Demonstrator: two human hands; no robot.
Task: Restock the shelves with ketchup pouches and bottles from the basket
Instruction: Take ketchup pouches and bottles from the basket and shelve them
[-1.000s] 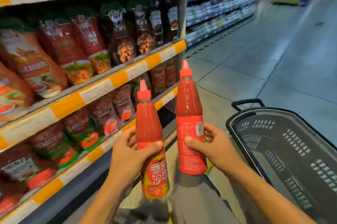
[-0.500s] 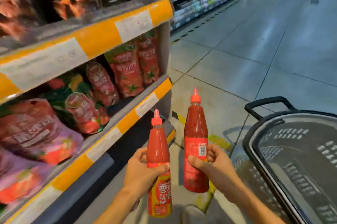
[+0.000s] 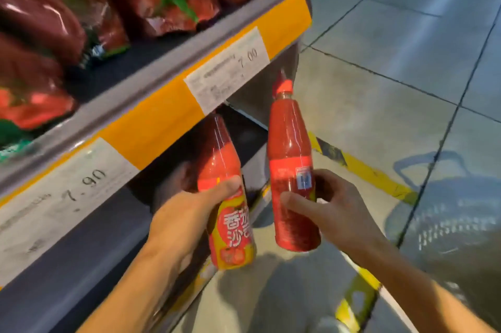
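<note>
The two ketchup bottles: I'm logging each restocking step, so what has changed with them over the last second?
Both hands carried their bottles down and in toward the dark lowest shelf. The left bottle, in the left hand, now has its cap hidden under the price rail. The right bottle remains outside. Unchanged: each hand, including the right hand, grips its bottle.

You can read "7.00" on the right price tag, what looks like "7.90" on the left price tag, and Chinese characters on your left bottle.
</note>
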